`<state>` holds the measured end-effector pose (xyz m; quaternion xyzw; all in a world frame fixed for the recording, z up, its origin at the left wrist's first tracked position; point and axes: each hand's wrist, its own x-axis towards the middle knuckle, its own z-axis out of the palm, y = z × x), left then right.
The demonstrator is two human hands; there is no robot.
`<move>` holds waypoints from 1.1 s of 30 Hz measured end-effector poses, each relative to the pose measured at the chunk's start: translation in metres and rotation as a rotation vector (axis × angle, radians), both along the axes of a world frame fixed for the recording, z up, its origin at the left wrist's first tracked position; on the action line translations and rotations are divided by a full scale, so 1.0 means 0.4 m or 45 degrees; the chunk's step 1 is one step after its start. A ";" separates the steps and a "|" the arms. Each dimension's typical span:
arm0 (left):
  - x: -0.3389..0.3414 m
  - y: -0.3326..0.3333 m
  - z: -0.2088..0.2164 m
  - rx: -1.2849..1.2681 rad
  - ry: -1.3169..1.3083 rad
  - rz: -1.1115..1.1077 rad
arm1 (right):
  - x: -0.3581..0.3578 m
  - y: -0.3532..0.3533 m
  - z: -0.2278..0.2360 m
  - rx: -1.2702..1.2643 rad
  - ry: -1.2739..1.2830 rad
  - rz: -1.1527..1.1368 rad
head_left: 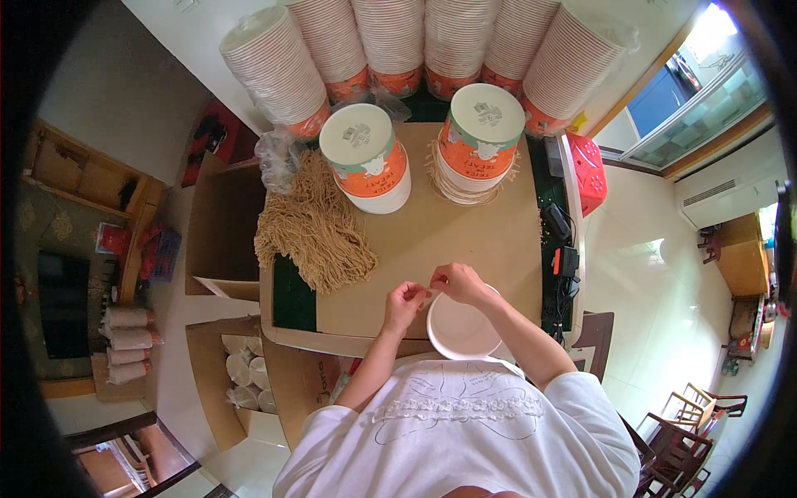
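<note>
A white paper bucket (462, 332) stands at the near edge of the cardboard-covered table, right in front of me, its open mouth toward me. Over its far left rim my left hand (404, 305) and my right hand (459, 283) meet, both with fingers pinched together. What lies between the fingertips is too small to make out. Left of my hands spreads a pile of tan cords (320, 224). Beyond are two upside-down stacks of orange printed buckets, one at left (365, 162) and one at right (479, 141); tan cord loops hang around the right one.
Tall wrapped stacks of buckets (388, 37) line the table's back against the wall. Black adapters and cables (563, 261) lie along the right edge. A red plastic stool (587, 173) stands beyond that edge. Open cardboard boxes (217, 344) stand on the floor at left.
</note>
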<state>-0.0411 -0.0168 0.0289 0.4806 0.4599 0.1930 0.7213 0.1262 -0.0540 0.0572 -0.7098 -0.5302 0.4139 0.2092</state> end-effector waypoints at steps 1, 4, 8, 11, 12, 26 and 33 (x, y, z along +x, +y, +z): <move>-0.001 -0.001 -0.002 -0.002 0.016 -0.010 | 0.000 0.000 0.001 -0.001 -0.004 -0.001; -0.004 -0.004 -0.006 0.025 0.038 -0.039 | 0.000 0.001 0.001 -0.020 0.000 -0.006; -0.010 -0.005 -0.026 0.135 0.069 -0.080 | -0.001 0.003 0.006 -0.010 -0.025 0.001; -0.009 -0.009 -0.030 0.121 0.024 -0.034 | 0.000 0.003 0.007 -0.022 -0.022 0.008; -0.009 -0.010 -0.037 0.122 0.024 -0.033 | 0.000 0.003 0.006 -0.020 -0.037 0.016; 0.020 -0.003 -0.031 0.314 0.113 -0.021 | 0.001 0.001 0.011 -0.038 -0.040 0.031; 0.015 0.007 -0.006 0.089 0.042 -0.010 | 0.001 0.009 0.020 -0.008 -0.003 0.029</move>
